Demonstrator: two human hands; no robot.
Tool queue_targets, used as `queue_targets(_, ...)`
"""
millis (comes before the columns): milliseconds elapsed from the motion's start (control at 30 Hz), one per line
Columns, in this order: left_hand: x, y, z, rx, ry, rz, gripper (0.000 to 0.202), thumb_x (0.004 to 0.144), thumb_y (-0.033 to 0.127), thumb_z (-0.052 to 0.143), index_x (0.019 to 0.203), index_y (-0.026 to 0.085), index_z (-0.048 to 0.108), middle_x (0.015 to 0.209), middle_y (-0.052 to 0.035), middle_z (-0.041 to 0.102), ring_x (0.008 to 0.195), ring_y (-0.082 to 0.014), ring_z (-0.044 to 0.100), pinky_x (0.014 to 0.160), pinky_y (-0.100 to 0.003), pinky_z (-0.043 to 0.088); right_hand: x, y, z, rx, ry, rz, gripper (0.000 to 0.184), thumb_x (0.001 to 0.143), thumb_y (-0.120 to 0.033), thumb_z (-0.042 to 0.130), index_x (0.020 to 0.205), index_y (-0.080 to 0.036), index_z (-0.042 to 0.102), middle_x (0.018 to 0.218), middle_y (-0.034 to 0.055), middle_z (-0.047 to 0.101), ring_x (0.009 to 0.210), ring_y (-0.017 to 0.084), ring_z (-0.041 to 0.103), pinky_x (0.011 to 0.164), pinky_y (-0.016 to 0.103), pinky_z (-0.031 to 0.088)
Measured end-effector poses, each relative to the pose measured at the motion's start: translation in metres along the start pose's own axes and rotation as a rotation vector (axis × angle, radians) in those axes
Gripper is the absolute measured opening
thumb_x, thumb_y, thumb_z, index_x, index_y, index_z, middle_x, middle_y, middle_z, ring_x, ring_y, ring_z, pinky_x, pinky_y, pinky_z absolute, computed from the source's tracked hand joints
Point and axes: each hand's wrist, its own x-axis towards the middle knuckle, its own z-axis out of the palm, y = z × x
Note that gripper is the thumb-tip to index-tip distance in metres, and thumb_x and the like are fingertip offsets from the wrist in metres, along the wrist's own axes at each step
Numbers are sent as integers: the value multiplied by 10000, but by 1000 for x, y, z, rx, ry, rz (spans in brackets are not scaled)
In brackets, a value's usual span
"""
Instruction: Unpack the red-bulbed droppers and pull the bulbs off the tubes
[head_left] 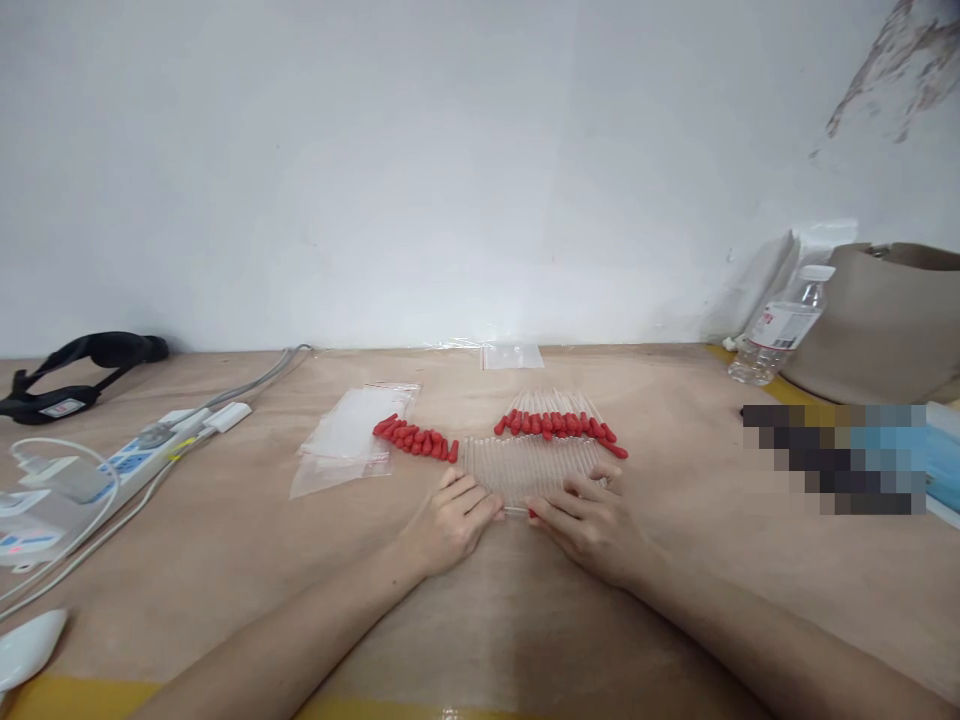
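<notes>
A thin clear tube [515, 511] lies level between my two hands, low over the table. Its left part is pinched by the closed fingers of my left hand [455, 518]. My right hand [589, 522] is closed at the other side, where a bit of a red rubber bulb [533, 514] shows by the fingertips; whether the tube is inside it I cannot tell. Just beyond my hands lies a row of clear tubes [517, 465]. Behind it are droppers with red bulbs [555, 424], their thin tubes pointing away. Loose red bulbs [416, 440] form a line to the left.
Clear zip bags [349, 430] lie left of the bulbs, and another bag [512, 357] is by the wall. A power strip [124, 470] with cables and a black strap-like object [82, 375] are at left. At right stand a plastic bottle [784, 325] and a beige container [877, 320].
</notes>
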Motion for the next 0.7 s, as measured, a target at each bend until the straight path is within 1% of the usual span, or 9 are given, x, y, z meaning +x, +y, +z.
queue_targets(67,-5,-9,-1,-23,40,-95,158,875,178,420,832,151,570,648,-19,544,641,-133,490,624,-276,380,-3,13,-5,-8,32,60,108,811,-217,547,861,-243,639,654,-26,629,629,103,468,684,302,265)
queue_targets(100,-7,-14,-2,-37,71,-159,165,879,179,410,857,151,571,683,-29,551,666,-135,503,629,-267,398,-4,21,-7,6,47,121,104,810,-221,547,843,-241,643,673,-18,631,638,108,480,674,297,279)
queue_targets(167,-10,-23,-3,-52,123,-275,196,885,172,383,952,151,565,779,-51,555,729,-136,523,655,-250,433,-8,41,-10,101,57,281,130,824,-254,522,860,-234,645,732,9,621,669,121,506,650,281,326)
queue_targets(233,-10,-30,-3,-25,143,-329,259,881,150,353,1066,155,535,855,-70,535,771,-139,526,662,-247,454,-12,60,-11,215,61,449,208,843,-297,475,941,-209,636,777,40,581,693,133,518,620,265,379)
queue_targets(333,-9,-34,0,50,138,-312,321,862,111,337,1132,143,507,831,-72,509,728,-138,509,628,-248,464,-19,84,-9,211,13,625,299,847,-340,426,983,-168,630,781,63,529,683,152,511,597,278,413)
queue_targets(467,-9,-36,7,115,153,-258,264,861,96,352,1019,147,558,760,-50,527,690,-134,510,630,-247,464,-26,100,-7,161,-13,772,323,806,-340,438,988,-130,602,774,70,548,586,139,492,537,279,404)
queue_targets(567,-9,-37,10,125,104,-228,221,867,111,366,933,149,573,789,-56,569,734,-146,540,667,-260,472,-30,105,-7,184,-11,908,297,755,-368,494,925,-140,577,655,30,553,505,123,463,472,254,364)
queue_targets(633,-10,-37,10,106,67,-215,211,865,114,370,911,147,574,825,-64,588,760,-152,552,689,-268,478,-31,108,-9,196,-41,917,260,731,-393,524,847,-166,578,597,9,546,503,126,456,475,250,348)
queue_targets(700,-9,-35,8,70,51,-214,188,863,139,392,919,144,571,862,-71,598,783,-156,562,711,-276,484,-31,108,-11,189,-86,823,215,715,-393,547,772,-190,591,632,14,573,570,142,481,531,261,362)
